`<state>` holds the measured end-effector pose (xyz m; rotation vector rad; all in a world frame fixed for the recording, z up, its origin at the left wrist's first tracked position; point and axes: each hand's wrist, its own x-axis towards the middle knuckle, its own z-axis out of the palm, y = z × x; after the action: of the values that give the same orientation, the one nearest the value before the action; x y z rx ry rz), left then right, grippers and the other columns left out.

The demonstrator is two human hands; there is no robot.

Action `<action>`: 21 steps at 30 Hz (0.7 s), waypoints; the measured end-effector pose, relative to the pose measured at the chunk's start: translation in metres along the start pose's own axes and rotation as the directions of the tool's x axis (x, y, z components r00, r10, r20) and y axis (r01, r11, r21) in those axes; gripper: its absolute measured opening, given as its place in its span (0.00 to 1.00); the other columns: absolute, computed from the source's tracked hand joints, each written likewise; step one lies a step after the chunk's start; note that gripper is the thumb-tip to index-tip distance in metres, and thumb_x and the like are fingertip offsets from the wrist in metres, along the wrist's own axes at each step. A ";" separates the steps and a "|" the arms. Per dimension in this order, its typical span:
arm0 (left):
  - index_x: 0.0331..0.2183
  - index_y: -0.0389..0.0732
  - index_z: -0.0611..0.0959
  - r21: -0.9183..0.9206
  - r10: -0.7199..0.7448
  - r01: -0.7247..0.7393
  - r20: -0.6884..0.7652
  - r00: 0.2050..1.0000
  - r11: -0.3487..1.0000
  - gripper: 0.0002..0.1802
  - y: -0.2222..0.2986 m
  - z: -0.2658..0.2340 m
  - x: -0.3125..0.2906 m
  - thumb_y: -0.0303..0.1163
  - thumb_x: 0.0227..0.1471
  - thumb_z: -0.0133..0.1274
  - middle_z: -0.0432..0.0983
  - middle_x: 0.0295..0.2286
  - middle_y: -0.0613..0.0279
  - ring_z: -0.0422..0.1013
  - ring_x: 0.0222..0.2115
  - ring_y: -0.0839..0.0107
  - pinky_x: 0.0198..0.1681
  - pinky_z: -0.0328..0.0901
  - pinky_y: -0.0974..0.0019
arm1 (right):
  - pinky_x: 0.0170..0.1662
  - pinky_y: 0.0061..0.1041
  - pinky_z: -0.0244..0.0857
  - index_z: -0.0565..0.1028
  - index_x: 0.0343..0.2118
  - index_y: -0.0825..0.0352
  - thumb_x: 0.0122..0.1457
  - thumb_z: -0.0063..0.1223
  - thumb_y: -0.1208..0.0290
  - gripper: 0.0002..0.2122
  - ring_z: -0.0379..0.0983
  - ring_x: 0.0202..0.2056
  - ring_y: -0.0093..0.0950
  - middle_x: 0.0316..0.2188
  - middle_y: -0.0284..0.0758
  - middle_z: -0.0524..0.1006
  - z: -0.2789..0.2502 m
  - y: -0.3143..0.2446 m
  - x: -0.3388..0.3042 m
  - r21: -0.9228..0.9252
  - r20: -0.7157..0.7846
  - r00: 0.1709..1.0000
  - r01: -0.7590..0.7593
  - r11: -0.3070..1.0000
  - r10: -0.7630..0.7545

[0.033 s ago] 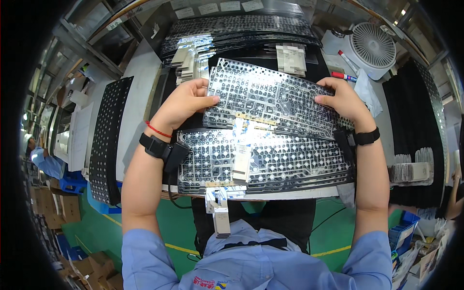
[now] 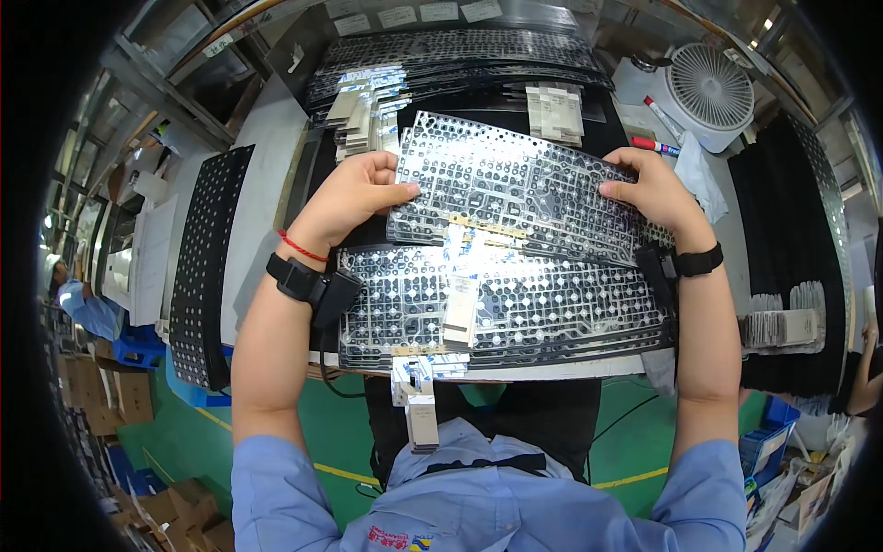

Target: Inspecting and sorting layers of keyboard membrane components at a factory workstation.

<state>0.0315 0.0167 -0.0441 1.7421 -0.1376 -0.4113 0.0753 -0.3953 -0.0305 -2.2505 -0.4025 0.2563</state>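
Note:
My left hand grips the left edge of several keyboard membrane sheets, thumb on top and fingers curled behind. At the opposite edge, my right hand pinches the same sheets. They are clear films with dark key pads, held tilted, right end lower. A flat connector tail with blue-and-white tape hangs from their lower edge over a stack of similar membranes at the table's near side. That stack has its own tail hanging past the table edge. What lies beneath the held sheets is hidden.
More membranes are piled at the back, pale connector tails facing me. A white fan, red marker and crumpled plastic bag sit at the right. Dark sheet stacks flank the table. Another person appears far left.

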 end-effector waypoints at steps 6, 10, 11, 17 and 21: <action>0.34 0.39 0.80 0.046 -0.039 0.047 -0.164 0.986 0.998 0.12 0.003 -0.007 -0.004 0.38 0.64 0.52 0.75 0.23 0.71 0.70 0.21 0.84 0.24 0.65 0.81 | 0.43 0.23 0.68 0.78 0.40 0.71 0.53 0.66 0.76 0.12 0.73 0.36 0.21 0.34 0.32 0.80 0.000 0.004 0.001 0.033 -0.014 1.000 0.021 0.999 -0.021; 0.35 0.39 0.78 -0.081 0.062 -0.087 -0.271 0.961 0.993 0.12 0.011 -0.021 -0.011 0.36 0.68 0.45 0.69 0.19 0.72 0.63 0.16 0.83 0.18 0.58 0.79 | 0.43 0.23 0.68 0.78 0.40 0.71 0.53 0.65 0.76 0.12 0.74 0.35 0.21 0.33 0.32 0.80 -0.003 0.005 0.000 -0.017 -0.032 0.998 0.058 0.998 -0.059; 0.33 0.40 0.76 -0.174 0.098 -0.135 -0.202 0.974 0.976 0.13 0.016 -0.021 -0.016 0.36 0.68 0.43 0.67 0.19 0.72 0.61 0.15 0.83 0.18 0.56 0.78 | 0.43 0.24 0.68 0.78 0.40 0.72 0.53 0.65 0.76 0.12 0.74 0.35 0.22 0.33 0.32 0.80 -0.003 0.004 0.001 -0.016 -0.026 0.998 0.057 0.998 -0.058; 0.25 0.34 0.83 -0.449 0.531 -0.302 0.579 0.619 0.841 0.23 0.023 0.020 -0.048 0.41 0.65 0.47 0.82 0.28 0.47 0.76 0.23 0.62 0.26 0.69 0.64 | 0.43 0.25 0.69 0.78 0.42 0.72 0.53 0.66 0.74 0.14 0.76 0.36 0.24 0.34 0.35 0.81 -0.003 0.006 0.005 -0.029 -0.002 0.993 0.118 0.993 -0.118; 0.45 0.29 0.84 -0.170 0.198 -0.107 0.903 0.382 0.980 0.16 0.044 0.059 -0.054 0.29 0.57 0.59 0.80 0.46 0.44 0.77 0.43 0.56 0.46 0.69 0.58 | 0.43 0.25 0.68 0.78 0.41 0.72 0.53 0.66 0.74 0.13 0.76 0.36 0.24 0.34 0.35 0.81 -0.004 0.011 0.003 0.002 -0.002 0.997 0.073 0.997 -0.073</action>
<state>-0.0329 -0.0306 -0.0003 1.1929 -1.0821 -1.2160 0.0812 -0.4035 -0.0367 -2.2284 -0.4821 0.2163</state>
